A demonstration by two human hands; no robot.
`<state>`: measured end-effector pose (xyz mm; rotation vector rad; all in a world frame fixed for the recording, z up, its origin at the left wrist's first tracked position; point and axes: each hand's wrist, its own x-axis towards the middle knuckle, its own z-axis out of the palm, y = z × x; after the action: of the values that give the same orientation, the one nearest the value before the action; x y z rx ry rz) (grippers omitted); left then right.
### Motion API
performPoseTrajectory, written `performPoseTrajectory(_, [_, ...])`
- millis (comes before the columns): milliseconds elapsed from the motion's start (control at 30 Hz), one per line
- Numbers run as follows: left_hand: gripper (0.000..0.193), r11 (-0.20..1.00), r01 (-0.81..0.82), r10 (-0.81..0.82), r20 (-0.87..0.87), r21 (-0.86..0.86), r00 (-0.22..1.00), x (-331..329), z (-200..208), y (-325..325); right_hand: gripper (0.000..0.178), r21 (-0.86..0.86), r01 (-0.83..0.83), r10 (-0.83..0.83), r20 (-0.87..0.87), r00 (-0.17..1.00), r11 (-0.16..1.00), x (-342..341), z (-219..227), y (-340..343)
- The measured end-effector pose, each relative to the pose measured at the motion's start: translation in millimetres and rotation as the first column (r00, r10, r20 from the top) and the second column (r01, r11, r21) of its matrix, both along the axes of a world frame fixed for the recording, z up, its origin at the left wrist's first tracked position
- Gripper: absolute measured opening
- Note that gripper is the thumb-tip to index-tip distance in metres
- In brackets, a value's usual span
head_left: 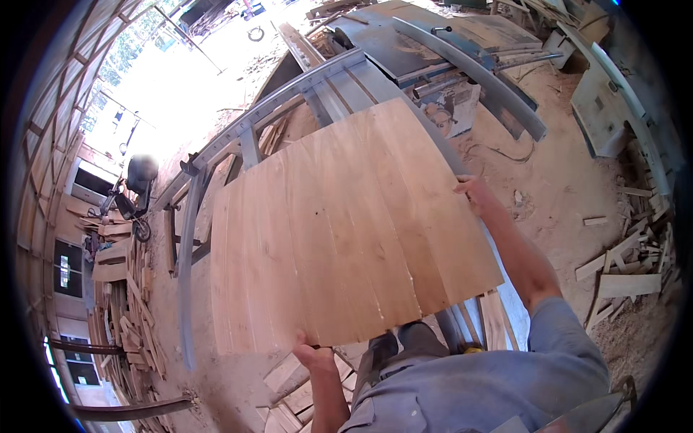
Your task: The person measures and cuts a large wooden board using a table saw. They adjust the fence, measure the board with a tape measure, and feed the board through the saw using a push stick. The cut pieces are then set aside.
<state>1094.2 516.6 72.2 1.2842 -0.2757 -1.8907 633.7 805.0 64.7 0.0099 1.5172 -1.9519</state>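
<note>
A wide wooden panel, made of several boards joined edge to edge, spans the middle of the head view, tilted over a metal frame. Pale streaks run along some of its seams, and a small dark knot marks its face. My left hand grips the near edge, the thumb on top and the other fingers hidden beneath. On the right edge, my right hand is closed round the board, its fingers partly out of sight under the panel.
The grey metal saw table frame extends under and beyond the panel. Far right stands a machine with a long metal fence. Scrap wood piles lie at the left and right. A motorbike is parked at the left. Sawdust covers the floor.
</note>
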Motion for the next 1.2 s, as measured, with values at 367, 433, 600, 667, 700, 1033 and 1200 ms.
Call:
performPoseTrajectory(367, [0.035,0.961,0.256,-0.239,-0.145,0.106,0.96,-88.7,-93.6,-34.5,0.045,0.665,0.389,0.279,-0.67,0.688,0.637,-12.8,-5.7,31.1])
performPoseTrajectory(433, [0.033,0.95,0.305,-0.285,-0.223,0.06,0.932,-110.4,-94.6,-29.8,0.049,0.675,0.448,0.271,-0.685,0.676,0.586,14.2,-35.6,93.7])
performPoseTrajectory(600, [0.029,0.905,0.423,-0.426,-0.078,-0.049,0.902,-108.7,-110.9,-28.5,0.056,0.719,0.433,0.065,-0.551,0.832,0.544,132.2,-42.9,241.2])
performPoseTrajectory(667, [0.027,0.868,0.492,-0.494,-0.006,-0.065,0.87,-101.7,-117.0,-23.2,0.052,0.703,0.497,-0.105,-0.522,0.846,0.509,176.9,-51.2,284.2])
performPoseTrajectory(700, [0.026,0.86,0.506,-0.508,-0.016,-0.071,0.861,-93.3,-130.3,-29.7,0.05,0.708,0.511,-0.104,-0.534,0.839,0.488,199.1,-64.1,308.5])
performPoseTrajectory(1033, [0.027,0.796,0.605,-0.603,0.074,-0.006,0.794,-105.5,-144.5,-40.8,0.04,0.825,0.557,0.016,-0.558,0.83,-0.097,411.9,-3.6,237.4])
performPoseTrajectory(1200, [0.028,0.763,0.646,-0.644,0.068,-0.004,0.762,-97.5,-171.2,-69.0,0.044,0.707,0.66,0.057,-0.67,0.74,-0.257,474.0,-28.7,206.1])
